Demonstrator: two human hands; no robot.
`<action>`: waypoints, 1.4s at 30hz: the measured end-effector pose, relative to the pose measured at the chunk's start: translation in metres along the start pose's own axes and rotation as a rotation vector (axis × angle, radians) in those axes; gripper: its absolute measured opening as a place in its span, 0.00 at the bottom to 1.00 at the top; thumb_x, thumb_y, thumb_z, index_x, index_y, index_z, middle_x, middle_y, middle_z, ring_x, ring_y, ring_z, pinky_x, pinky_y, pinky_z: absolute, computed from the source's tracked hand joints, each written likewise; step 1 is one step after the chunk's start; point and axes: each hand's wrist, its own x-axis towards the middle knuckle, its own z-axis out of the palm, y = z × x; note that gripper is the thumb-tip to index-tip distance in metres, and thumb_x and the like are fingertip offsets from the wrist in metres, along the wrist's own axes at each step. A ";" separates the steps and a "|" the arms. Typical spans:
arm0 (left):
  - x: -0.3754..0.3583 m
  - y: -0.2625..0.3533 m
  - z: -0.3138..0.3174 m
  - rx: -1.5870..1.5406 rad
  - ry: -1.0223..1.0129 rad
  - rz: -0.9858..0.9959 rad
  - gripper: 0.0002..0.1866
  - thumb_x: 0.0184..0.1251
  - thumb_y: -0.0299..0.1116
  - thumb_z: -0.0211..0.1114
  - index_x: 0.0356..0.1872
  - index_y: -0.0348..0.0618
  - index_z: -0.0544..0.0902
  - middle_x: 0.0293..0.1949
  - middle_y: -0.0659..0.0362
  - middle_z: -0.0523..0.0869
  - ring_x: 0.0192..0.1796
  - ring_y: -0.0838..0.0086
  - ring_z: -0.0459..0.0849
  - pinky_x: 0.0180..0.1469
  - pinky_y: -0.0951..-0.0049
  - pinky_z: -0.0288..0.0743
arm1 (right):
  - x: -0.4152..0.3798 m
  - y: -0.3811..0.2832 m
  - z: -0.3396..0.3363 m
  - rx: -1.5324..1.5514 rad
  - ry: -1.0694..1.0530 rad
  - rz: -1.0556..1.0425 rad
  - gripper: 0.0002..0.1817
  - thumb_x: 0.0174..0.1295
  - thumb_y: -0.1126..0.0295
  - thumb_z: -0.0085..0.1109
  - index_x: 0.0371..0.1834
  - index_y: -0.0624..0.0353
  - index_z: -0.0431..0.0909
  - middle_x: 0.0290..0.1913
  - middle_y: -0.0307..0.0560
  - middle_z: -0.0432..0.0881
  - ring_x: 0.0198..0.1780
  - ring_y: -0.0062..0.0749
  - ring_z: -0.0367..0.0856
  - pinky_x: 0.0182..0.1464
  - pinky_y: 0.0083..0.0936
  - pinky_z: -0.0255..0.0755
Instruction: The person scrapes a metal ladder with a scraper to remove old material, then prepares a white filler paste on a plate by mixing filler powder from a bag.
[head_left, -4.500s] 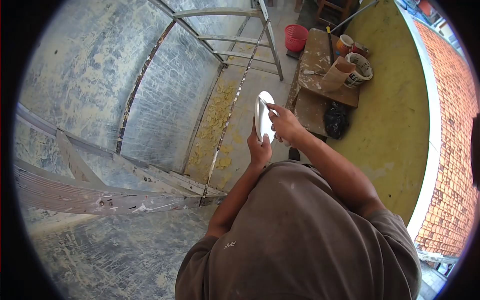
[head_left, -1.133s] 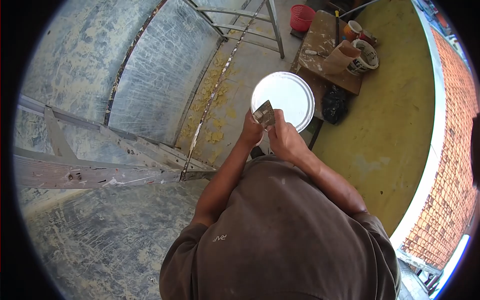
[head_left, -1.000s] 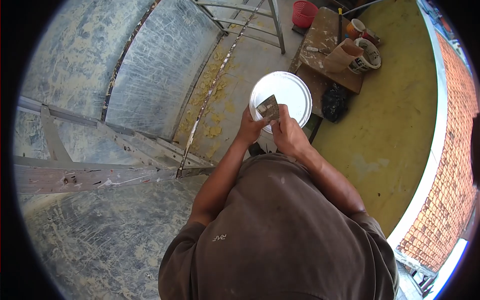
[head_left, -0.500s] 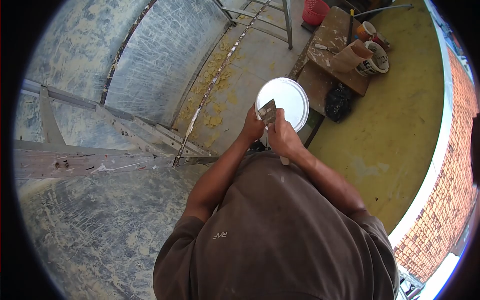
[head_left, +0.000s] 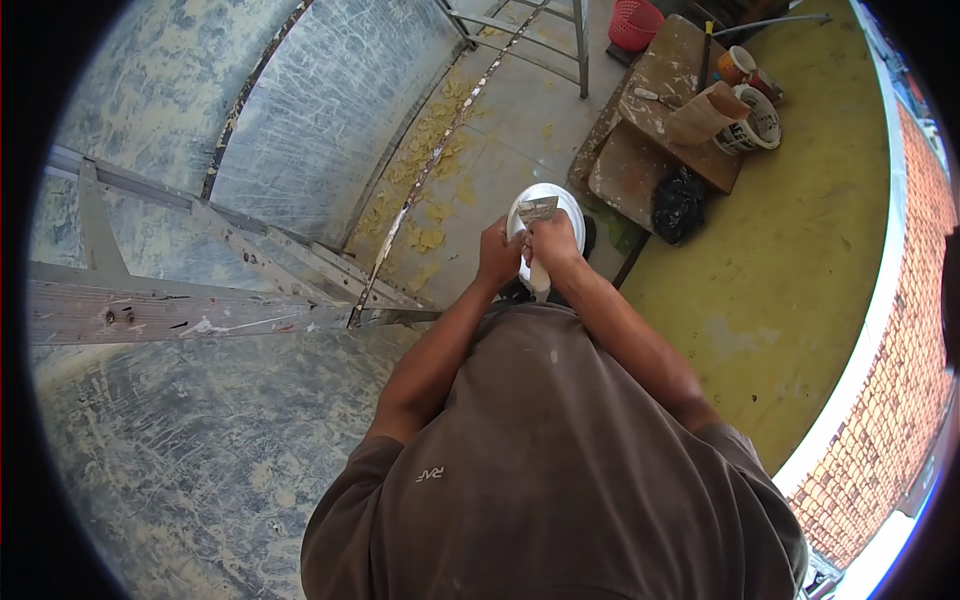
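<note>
One white disc (head_left: 568, 206) above flake-strewn tiled floor (head_left: 503, 168).

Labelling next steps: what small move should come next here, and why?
Probably level the white disc slightly with the left hand. It shows as a narrow oval, so it looks tilted, and the right hand holds the scraper with its blade over the disc's face. I can't tell whether they touch.

- Red basket (head_left: 634, 26) at one o'clock
- Spattered counter (head_left: 676, 72) between one and two o'clock, bearing a brown paper bag (head_left: 702, 116)
- White bucket (head_left: 758, 128) beside the paper bag
- Black plastic bag (head_left: 677, 206), two o'clock
- Yellow flakes (head_left: 426, 238) on the floor (head_left: 512, 120), eleven o'clock
- Metal ladder (head_left: 170, 310), nine o'clock
</note>
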 end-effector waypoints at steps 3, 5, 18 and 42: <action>-0.005 -0.002 -0.003 0.194 0.057 0.003 0.11 0.57 0.23 0.58 0.41 0.34 0.81 0.33 0.47 0.86 0.35 0.64 0.86 0.40 0.67 0.76 | 0.025 0.034 -0.001 0.282 0.008 0.175 0.03 0.60 0.78 0.48 0.30 0.66 0.70 0.20 0.44 0.75 0.15 0.29 0.73 0.13 0.27 0.65; -0.009 -0.001 -0.005 0.236 0.042 -0.016 0.10 0.57 0.23 0.58 0.40 0.34 0.80 0.32 0.45 0.85 0.34 0.62 0.86 0.39 0.66 0.76 | 0.023 0.017 -0.004 0.262 0.032 0.243 0.04 0.60 0.78 0.47 0.30 0.66 0.71 0.20 0.44 0.74 0.16 0.30 0.73 0.14 0.27 0.66; -0.006 0.000 -0.019 0.211 0.227 0.068 0.15 0.54 0.26 0.64 0.43 0.32 0.77 0.36 0.50 0.82 0.40 0.65 0.82 0.46 0.67 0.75 | 0.072 0.016 -0.090 0.075 0.186 -0.073 0.12 0.65 0.72 0.49 0.50 0.59 0.65 0.26 0.50 0.80 0.25 0.40 0.80 0.27 0.41 0.73; 0.031 0.050 -0.030 -0.493 -0.206 -0.010 0.33 0.53 0.14 0.59 0.65 0.39 0.67 0.58 0.55 0.78 0.60 0.69 0.78 0.59 0.67 0.73 | -0.050 -0.072 -0.008 -0.500 -0.261 -0.402 0.42 0.59 0.78 0.43 0.77 0.52 0.36 0.24 0.50 0.78 0.16 0.31 0.73 0.21 0.30 0.69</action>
